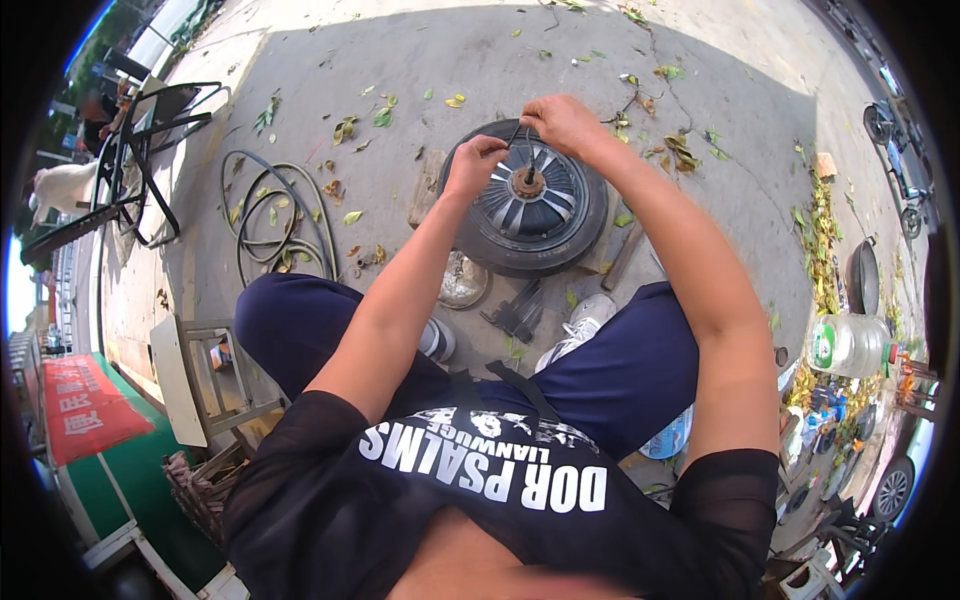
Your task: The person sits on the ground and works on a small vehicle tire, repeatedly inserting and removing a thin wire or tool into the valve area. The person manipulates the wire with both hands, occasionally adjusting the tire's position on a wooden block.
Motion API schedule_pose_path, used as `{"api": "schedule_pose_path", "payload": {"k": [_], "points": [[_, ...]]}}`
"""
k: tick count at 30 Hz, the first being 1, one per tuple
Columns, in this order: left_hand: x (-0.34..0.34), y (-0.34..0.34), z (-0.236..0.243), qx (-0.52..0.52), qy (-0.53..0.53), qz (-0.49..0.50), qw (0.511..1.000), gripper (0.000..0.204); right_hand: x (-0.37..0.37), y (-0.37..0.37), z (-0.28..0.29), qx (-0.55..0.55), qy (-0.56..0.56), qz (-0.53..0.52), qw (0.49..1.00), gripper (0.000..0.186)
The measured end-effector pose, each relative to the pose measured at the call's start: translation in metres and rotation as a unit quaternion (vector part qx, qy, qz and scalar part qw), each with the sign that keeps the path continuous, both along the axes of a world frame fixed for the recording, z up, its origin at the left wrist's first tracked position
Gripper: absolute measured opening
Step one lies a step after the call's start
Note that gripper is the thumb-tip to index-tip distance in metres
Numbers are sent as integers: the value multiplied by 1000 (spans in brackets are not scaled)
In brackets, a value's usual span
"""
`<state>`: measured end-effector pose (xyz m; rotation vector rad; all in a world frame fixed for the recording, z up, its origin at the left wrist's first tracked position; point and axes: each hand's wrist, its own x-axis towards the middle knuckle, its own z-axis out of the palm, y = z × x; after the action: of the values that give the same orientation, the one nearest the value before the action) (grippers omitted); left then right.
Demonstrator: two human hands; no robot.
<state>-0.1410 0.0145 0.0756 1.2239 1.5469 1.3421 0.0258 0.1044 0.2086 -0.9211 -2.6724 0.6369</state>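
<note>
A black hub-motor wheel with a tire lies flat between my shoes, with silver segments on its hub and a rusty sprocket-like centre. A thin dark cable rises from that centre. My left hand is closed in a pinch on the cable over the wheel's upper left part. My right hand pinches the cable a little farther off, at the wheel's top edge. Under the wheel are wood pieces, with a round metal pan and a dark flat part nearer me.
A coiled hose, black metal frame, stool and green-red box are left. At right are a plastic jug, dark pan, bikes and clutter. Fallen leaves dot the pavement.
</note>
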Motion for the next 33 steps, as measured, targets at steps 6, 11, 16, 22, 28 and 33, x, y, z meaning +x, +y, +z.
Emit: {"api": "schedule_pose_path", "payload": {"k": [6,11,16,22,28,33], "points": [[-12,39,-26,20,165,1,986,15,-35,29,-33,46,-39,11,998,20],[-21,59,-49,32,252,-43,966,15,-53,51,-64,9,-93,-32,995,19],[-30,72,-70,13,295,-68,953,14,-58,64,-93,-14,-71,-34,997,21],[-25,76,-84,29,290,-46,956,12,-64,69,-99,14,-114,-35,993,18],[-21,77,-84,38,306,-33,951,11,-60,77,-100,-5,-127,-14,992,17],[-21,75,-87,32,316,-26,948,12,-53,78,-103,24,-140,10,990,18]]}}
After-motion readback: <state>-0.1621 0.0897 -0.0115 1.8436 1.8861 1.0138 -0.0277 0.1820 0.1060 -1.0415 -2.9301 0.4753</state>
